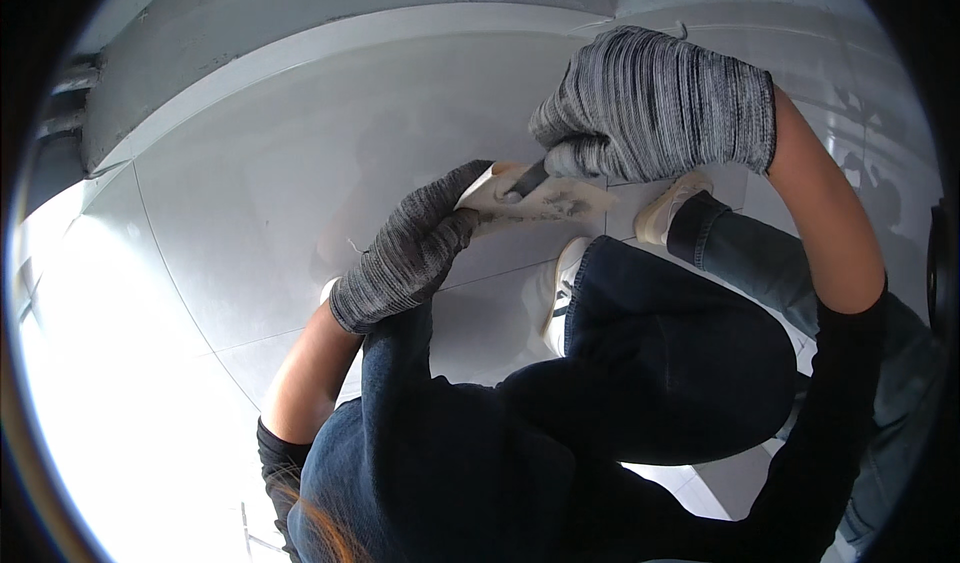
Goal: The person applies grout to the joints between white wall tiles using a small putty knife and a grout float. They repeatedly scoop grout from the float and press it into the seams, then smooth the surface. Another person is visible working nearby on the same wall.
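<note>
My left hand (415,243), in a grey-and-black knit glove, grips the left end of a flat, cream-coloured piece (570,201) smeared with dark patches. What the piece is made of I cannot make out. My right hand (650,108), in a matching glove, is closed around a small dark tool with a flat end (528,180); its handle is hidden in the fist. The tool slants down to the left, its tip at the face of the cream piece. Both hands are above the tiled floor.
Large grey tiles cover the floor (260,213). A grey raised ledge (350,8) curves along the far side. Dark pipe-like parts (70,113) stand at far left. Another person's jeans leg (755,253) and shoe (668,208) are close at my right. Glare washes out the lower left.
</note>
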Available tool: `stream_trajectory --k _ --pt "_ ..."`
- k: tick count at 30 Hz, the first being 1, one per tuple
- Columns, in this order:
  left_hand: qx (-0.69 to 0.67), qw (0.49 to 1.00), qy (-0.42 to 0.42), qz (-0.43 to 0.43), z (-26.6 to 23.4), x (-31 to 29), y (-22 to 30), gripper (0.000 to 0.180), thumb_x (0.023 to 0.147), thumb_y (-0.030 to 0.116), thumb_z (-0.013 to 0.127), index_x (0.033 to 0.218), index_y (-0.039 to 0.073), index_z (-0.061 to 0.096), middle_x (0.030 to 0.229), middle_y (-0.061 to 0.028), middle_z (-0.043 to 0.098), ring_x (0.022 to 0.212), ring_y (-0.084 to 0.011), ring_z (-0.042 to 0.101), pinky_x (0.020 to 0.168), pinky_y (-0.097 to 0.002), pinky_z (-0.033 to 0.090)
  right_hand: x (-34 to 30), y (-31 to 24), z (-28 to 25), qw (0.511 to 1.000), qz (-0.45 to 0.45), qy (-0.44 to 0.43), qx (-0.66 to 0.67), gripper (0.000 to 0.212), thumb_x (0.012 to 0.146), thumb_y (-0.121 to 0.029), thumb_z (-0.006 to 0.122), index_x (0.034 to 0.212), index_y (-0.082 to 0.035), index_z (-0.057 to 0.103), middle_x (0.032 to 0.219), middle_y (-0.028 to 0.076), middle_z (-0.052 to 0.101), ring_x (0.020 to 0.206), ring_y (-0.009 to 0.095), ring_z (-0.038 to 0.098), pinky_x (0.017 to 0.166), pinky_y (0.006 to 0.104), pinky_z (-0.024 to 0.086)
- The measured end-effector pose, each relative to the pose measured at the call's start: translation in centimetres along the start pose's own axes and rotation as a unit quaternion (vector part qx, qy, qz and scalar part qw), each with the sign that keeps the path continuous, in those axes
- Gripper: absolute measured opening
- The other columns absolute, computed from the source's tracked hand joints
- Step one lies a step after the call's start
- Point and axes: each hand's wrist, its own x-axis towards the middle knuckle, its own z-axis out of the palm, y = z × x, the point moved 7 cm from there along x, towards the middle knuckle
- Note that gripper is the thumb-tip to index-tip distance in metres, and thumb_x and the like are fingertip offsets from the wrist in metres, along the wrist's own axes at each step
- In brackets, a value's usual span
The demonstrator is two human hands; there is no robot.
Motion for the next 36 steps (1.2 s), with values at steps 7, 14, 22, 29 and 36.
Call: stream_trajectory --k 7,14,22,29,36 --pt "-0.035 0.996 0.059 -0.059 -2.0 -2.1 -0.7 0.043 0.092 0.01 0.047 0.134 0.003 0.042 0.108 -0.0166 0.059 0.101 -0.0216 0.056 0.09 -0.0337 0.045 0.0 0.2 -3.5 0.982 0.05 0.174 -0.059 0.031 0.088 -0.033 0.057 0.098 -0.006 0.067 0.074 0.009 0.066 0.068 0.022 0.063 0.072 0.0343 0.051" --pt "-0.254 0.958 0.008 -0.136 -1.6 -3.0 -1.9 0.05 0.089 0.012 0.052 0.135 -0.001 0.039 0.118 -0.0166 0.056 0.109 -0.0233 0.053 0.096 -0.0342 0.043 1.0 -2.6 -1.7 0.975 -0.087 0.185 -0.084 0.037 0.089 -0.043 0.051 0.092 -0.009 0.065 0.093 0.007 0.065 0.083 0.021 0.062 0.072 0.0324 0.051" --pt "-0.112 0.99 0.006 -0.08 -1.4 -3.2 -1.6 0.044 0.092 0.01 0.049 0.134 0.002 0.042 0.116 -0.0158 0.058 0.108 -0.0224 0.055 0.094 -0.0341 0.044 1.8 -3.0 -0.1 0.968 -0.148 0.166 -0.118 0.03 0.091 -0.038 0.048 0.089 -0.011 0.061 0.071 0.006 0.061 0.069 0.021 0.062 0.064 0.0336 0.051" --pt "0.024 0.999 0.022 -0.027 -1.5 -3.3 -0.1 0.038 0.093 0.011 0.049 0.13 0.002 0.046 0.11 -0.0168 0.06 0.103 -0.0241 0.058 0.09 -0.0347 0.046 1.4 -2.0 0.4 0.979 -0.113 0.159 -0.049 0.04 0.088 -0.044 0.053 0.096 -0.008 0.067 0.087 0.006 0.067 0.081 0.021 0.064 0.076 0.0334 0.052" --pt "-0.023 0.999 -0.031 -0.011 -0.3 -2.0 -0.3 0.039 0.093 0.011 0.047 0.131 0.002 0.044 0.112 -0.0179 0.06 0.108 -0.0259 0.057 0.094 -0.0366 0.046 1.1 1.7 1.3 0.983 -0.004 0.168 -0.077 0.04 0.087 -0.043 0.055 0.1 -0.007 0.067 0.089 0.008 0.067 0.082 0.022 0.065 0.077 0.0335 0.052"
